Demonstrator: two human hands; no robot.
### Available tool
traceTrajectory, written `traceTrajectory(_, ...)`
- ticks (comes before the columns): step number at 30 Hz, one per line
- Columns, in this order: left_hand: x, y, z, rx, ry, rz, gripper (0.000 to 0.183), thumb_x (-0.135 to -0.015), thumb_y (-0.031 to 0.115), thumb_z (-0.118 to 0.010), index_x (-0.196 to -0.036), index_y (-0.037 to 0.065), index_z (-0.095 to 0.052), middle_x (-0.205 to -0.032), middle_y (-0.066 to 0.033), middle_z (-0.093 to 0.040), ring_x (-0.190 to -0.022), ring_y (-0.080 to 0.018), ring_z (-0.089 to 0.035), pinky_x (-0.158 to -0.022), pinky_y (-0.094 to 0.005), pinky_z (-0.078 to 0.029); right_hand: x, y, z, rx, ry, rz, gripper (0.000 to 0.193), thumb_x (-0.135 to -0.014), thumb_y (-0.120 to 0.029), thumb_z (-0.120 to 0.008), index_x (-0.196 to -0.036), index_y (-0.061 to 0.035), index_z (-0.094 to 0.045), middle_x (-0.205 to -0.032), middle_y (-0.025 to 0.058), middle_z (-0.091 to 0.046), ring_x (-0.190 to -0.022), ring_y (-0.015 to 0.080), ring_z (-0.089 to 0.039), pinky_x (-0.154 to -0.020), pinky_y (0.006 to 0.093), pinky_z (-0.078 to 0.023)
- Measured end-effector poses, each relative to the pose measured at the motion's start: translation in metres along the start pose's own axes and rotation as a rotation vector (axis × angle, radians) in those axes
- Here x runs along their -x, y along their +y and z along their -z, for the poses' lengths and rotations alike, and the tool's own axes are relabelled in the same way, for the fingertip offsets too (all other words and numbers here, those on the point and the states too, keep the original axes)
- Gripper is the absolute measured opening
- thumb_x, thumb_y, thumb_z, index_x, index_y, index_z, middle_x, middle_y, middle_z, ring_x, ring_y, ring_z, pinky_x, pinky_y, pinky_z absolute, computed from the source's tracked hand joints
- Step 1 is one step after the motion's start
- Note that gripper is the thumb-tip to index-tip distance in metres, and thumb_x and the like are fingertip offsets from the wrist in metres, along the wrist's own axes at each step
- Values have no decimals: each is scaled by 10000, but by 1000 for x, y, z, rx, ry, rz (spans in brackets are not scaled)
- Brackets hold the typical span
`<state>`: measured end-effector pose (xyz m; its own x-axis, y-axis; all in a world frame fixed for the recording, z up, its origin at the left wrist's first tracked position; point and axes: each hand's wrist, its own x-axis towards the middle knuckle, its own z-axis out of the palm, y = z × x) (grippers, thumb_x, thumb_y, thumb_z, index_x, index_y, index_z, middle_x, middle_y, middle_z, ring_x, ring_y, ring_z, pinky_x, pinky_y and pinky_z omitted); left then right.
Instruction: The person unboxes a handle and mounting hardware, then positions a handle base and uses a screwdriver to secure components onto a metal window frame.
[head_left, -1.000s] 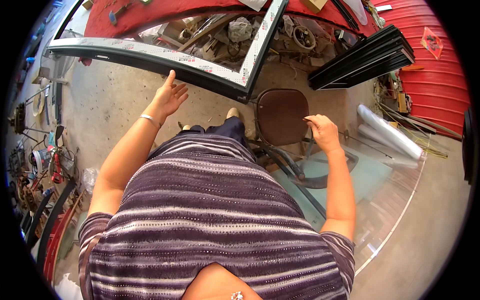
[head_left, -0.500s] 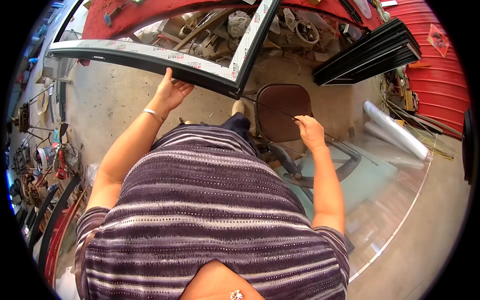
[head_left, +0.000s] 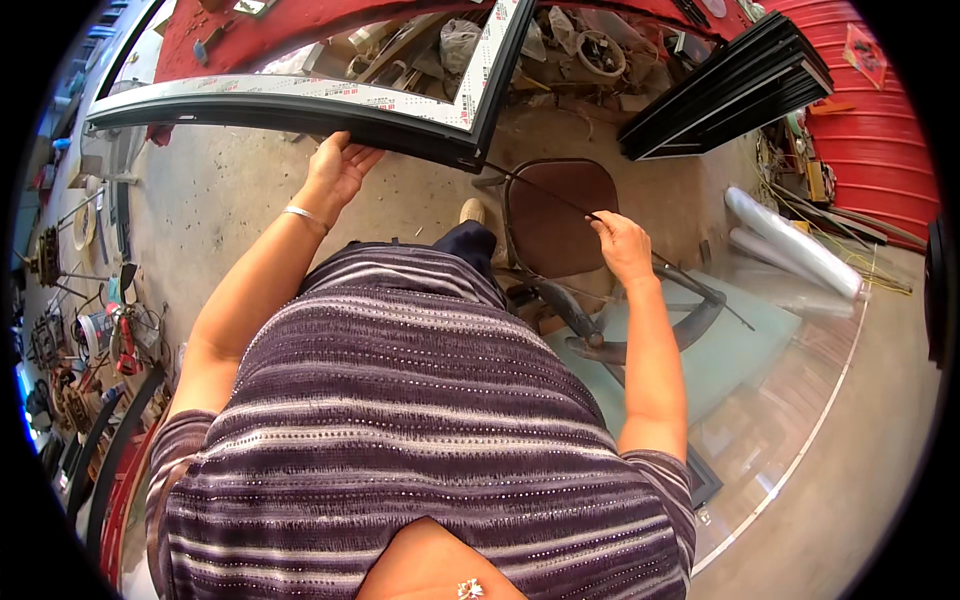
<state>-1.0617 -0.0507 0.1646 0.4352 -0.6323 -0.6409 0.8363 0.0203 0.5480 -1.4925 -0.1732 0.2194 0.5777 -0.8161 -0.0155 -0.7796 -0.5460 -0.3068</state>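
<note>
A black window frame (head_left: 300, 120) with printed white film on its face slants across the top of the view. My left hand (head_left: 340, 172) holds its near edge from below, palm up, with the thumb against the black profile and the fingertips partly hidden. From the frame's near right corner a thin black strip (head_left: 545, 186) runs toward my right hand (head_left: 624, 246). That hand is closed, pinching the strip between thumb and fingers. Beyond the fist, the strip's tail stretches to the lower right, above a chair and a glass sheet.
A brown-seated chair (head_left: 560, 215) stands just under the strip. A pale glass sheet (head_left: 740, 350) lies at the right, near rolls of clear film (head_left: 790, 240). Black profiles (head_left: 730, 90) are stacked at the far right. A red-covered table (head_left: 290, 30) is under the frame; tools (head_left: 120, 330) crowd the left.
The frame and the strip's corner end appear slightly farther up and left. My right hand still pinches the strip, slightly higher in view, and more of its tail shows at the right.
</note>
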Motion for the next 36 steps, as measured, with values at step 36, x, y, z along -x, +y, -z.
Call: traceTrajectory(36, 56, 53, -48, 68, -181, -84, 399, -942, 245, -469, -1149, -96, -479, -1166, -268, -558, -1129, -381, -569, -1014, -475, -475, -35, -2, 93, 94, -47, -35, 606, -867, -670, -487, -696, -105, -622, -608, 113, -602, -640, 364, -603, -569, 424, -464)
